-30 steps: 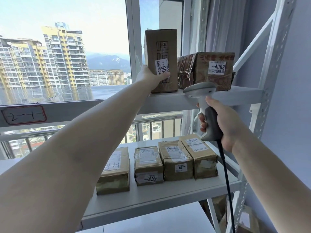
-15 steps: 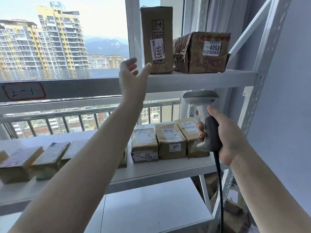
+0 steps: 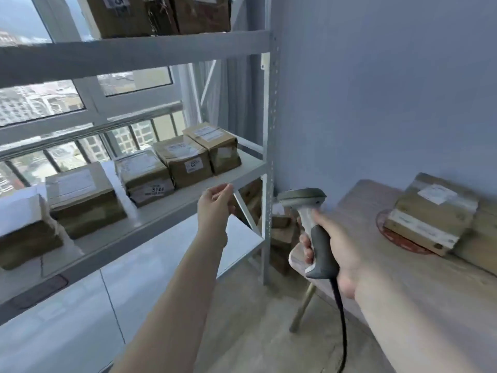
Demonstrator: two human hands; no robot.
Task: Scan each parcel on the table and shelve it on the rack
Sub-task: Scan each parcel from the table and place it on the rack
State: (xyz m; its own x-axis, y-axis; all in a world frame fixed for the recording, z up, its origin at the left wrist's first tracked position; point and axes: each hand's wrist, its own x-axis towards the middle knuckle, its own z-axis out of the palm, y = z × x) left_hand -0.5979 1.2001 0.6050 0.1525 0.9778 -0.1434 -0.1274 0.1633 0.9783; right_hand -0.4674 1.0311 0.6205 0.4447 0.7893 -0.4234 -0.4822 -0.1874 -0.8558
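Note:
My right hand [image 3: 336,251] grips a grey barcode scanner [image 3: 309,211] by its handle, its cord hanging down. My left hand [image 3: 215,208] hangs in the air in front of the middle shelf's edge, fingers loosely curled, holding nothing. A brown taped parcel [image 3: 430,214] with a white label lies on the wooden table [image 3: 403,278] at the right, against the wall. The white metal rack [image 3: 266,130] holds several brown parcels on its middle shelf, one labelled 5144 [image 3: 145,179]. Two more parcels [image 3: 161,14] stand on the top shelf, cut off by the frame's top.
A blue wall runs behind the table and rack. More cardboard boxes [image 3: 279,238] are piled on the floor between rack and table. The table's leg [image 3: 301,310] stands on wood flooring. A window with a railing is behind the rack.
My left hand let go of the parcel on the top shelf and dropped to the middle shelf's level. My view swung right and down, bringing the table and its parcel into sight.

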